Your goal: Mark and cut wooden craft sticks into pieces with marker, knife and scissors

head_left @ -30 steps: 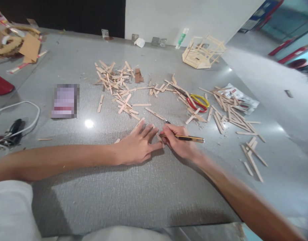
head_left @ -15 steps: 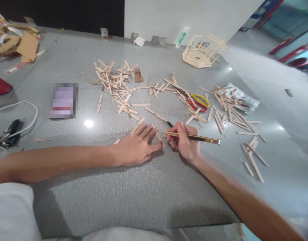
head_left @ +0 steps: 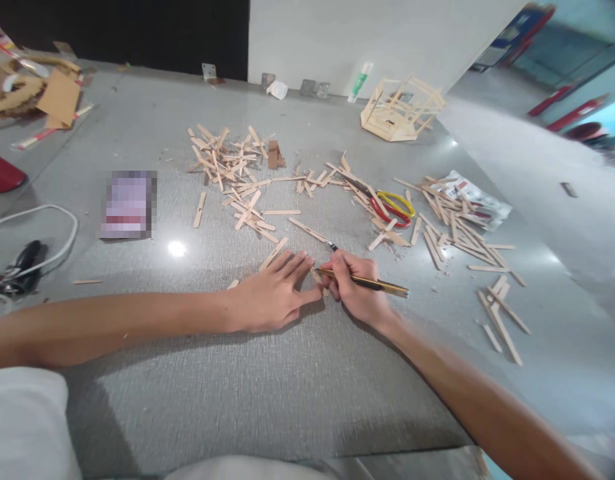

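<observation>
My left hand (head_left: 280, 293) lies low on the grey table, its fingers and thumb pinning a short wooden craft stick (head_left: 315, 275) against the surface. Part of that stick is hidden under the fingers. In my right hand (head_left: 357, 287) is a slim gold-and-black craft knife (head_left: 377, 285), held like a pen with its tip at the pinned stick. A black tool with a silver tip (head_left: 331, 246) shows just behind the right fingers; the rest of it is covered. Another craft stick (head_left: 273, 253) lies beyond my left fingertips.
Loose craft sticks (head_left: 222, 157) are heaped ahead, with more at the right (head_left: 467, 233). Red-and-yellow scissors (head_left: 395, 207) lie among them. A hexagonal stick frame (head_left: 402, 110) stands at the back right. At the left are a blurred purple packet (head_left: 127, 203) and a white cable (head_left: 62, 213).
My right hand has moved slightly left, bringing the craft knife's tip onto the pinned stick. My left hand stays almost in place. The view has shifted a little.
</observation>
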`<act>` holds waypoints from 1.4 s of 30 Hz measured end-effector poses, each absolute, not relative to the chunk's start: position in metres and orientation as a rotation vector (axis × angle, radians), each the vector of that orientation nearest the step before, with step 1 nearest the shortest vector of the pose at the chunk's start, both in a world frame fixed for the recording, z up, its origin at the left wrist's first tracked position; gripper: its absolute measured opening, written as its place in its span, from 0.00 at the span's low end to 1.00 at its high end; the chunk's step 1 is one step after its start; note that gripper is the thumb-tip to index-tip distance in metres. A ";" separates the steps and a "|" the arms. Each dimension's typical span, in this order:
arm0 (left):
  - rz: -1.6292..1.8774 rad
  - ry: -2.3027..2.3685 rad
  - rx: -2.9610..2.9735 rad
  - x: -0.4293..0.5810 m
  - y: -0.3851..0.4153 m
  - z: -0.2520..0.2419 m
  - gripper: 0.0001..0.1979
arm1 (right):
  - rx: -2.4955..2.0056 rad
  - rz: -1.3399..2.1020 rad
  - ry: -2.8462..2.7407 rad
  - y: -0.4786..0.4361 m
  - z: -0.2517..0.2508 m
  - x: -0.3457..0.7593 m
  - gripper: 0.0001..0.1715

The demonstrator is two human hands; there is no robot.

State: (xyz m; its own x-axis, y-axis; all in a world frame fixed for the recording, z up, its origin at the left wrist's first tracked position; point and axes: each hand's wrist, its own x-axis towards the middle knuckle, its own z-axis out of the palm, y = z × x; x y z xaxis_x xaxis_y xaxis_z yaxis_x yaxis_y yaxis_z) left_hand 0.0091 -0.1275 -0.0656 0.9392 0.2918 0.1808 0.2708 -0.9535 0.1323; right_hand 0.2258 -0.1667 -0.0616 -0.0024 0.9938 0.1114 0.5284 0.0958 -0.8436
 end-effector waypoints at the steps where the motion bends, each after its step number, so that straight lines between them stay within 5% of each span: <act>1: 0.309 0.435 2.978 0.009 -0.127 -0.066 0.22 | -1.531 0.783 -1.636 -0.167 -0.062 0.226 0.33; 22: 0.303 0.423 3.024 0.012 -0.128 -0.061 0.19 | -1.505 0.602 -1.700 -0.157 -0.051 0.221 0.19; 36: 0.311 0.428 3.079 0.012 -0.128 -0.065 0.20 | -1.344 0.552 -1.823 -0.161 -0.042 0.224 0.26; 42: 0.311 0.438 3.047 0.012 -0.129 -0.064 0.19 | -1.211 0.824 -1.431 -0.154 -0.049 0.219 0.06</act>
